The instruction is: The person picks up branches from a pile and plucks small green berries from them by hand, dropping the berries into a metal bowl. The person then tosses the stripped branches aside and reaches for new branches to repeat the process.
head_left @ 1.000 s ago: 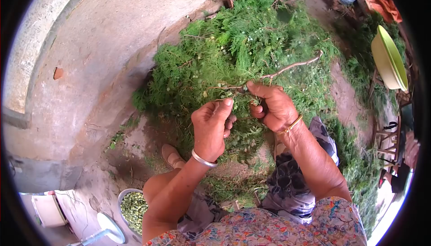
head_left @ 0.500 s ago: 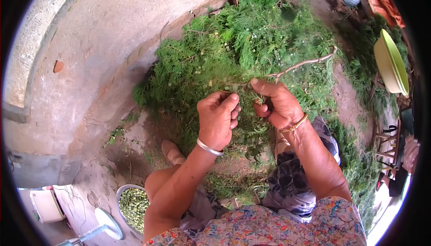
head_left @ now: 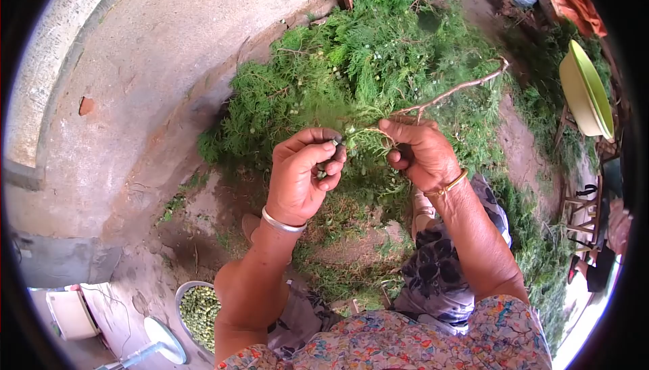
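My right hand (head_left: 427,157) is closed around a leafy conifer branch (head_left: 460,87), whose bare brown stem slants up to the right. Green sprigs and small round cones (head_left: 350,130) of that branch stick out between my two hands. Just left of them, my left hand (head_left: 301,174) has thumb and fingers curled together in a pinch. A small pale-green bit shows at its fingertips, too small to name surely. Beneath both hands spreads a large heap of cut conifer branches (head_left: 318,79), dotted with pale green cones.
A metal bowl (head_left: 181,300) full of green cones stands at lower left, near a pale blue round-topped stand (head_left: 164,339). At right, a yellow-green basin (head_left: 587,93) rests tilted on a wooden support. Another person's hand (head_left: 617,225) shows at the far right edge.
My left hand has moved left and slightly down, away from the right hand, and its fingers have turned upward. The right hand keeps its hold on the branch, almost in place.
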### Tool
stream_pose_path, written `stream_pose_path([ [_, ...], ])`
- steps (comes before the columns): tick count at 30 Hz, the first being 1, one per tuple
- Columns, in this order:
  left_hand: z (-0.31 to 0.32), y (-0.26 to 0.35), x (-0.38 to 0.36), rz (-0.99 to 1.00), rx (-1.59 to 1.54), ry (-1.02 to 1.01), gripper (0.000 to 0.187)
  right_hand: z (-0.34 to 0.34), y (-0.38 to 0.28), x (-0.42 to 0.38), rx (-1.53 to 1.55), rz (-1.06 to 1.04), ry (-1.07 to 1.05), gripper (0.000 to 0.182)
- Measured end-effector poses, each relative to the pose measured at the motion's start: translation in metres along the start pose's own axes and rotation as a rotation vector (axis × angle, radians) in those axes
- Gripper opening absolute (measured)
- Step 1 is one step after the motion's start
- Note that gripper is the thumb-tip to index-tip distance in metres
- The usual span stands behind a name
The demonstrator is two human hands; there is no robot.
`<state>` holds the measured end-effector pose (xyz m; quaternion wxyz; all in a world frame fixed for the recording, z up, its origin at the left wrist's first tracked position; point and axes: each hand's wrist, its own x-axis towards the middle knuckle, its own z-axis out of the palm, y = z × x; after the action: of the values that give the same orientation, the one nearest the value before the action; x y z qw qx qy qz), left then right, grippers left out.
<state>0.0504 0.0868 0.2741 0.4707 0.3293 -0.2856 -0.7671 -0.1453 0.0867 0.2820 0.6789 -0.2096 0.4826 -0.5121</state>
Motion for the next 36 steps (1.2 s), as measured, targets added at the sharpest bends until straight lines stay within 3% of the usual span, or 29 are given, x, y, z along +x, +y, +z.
stream_pose_path([
  [9,0.017,-0.013,-0.003,0.096,0.155,0.111,0.014,0.004,0.001,-0.001,-0.061,0.029,0.012,0.01],
  [11,0.019,-0.017,-0.003,0.247,0.385,0.11,0.012,0.006,0.002,-0.004,-0.161,-0.007,-0.026,0.009],
  [15,0.018,-0.013,-0.002,0.255,0.356,0.147,0.009,0.007,0.003,-0.005,-0.202,-0.003,-0.036,0.008],
  [17,0.015,-0.005,-0.002,0.167,0.117,0.144,0.009,0.009,0.0,-0.007,-0.178,0.033,-0.03,0.008],
  [21,0.007,0.006,-0.001,0.134,-0.048,0.104,0.013,0.01,0.004,-0.006,-0.141,0.02,-0.092,0.008],
  [25,0.01,0.01,-0.001,0.154,0.172,0.192,0.014,0.013,0.004,-0.007,-0.121,-0.011,-0.088,0.007],
  [28,-0.004,0.024,0.001,0.219,0.012,0.103,0.015,0.007,-0.004,-0.008,-0.106,0.014,-0.029,0.007],
  [29,-0.023,0.038,0.003,0.176,-0.222,-0.117,0.015,0.003,-0.007,-0.009,-0.096,0.054,0.025,0.008],
  [32,-0.046,0.058,0.003,0.151,-0.347,-0.158,0.019,-0.002,-0.001,-0.003,-0.059,-0.024,0.033,0.009],
  [36,-0.015,0.039,-0.001,0.047,-0.267,-0.234,0.027,0.004,0.003,-0.004,-0.112,-0.027,0.019,0.008],
])
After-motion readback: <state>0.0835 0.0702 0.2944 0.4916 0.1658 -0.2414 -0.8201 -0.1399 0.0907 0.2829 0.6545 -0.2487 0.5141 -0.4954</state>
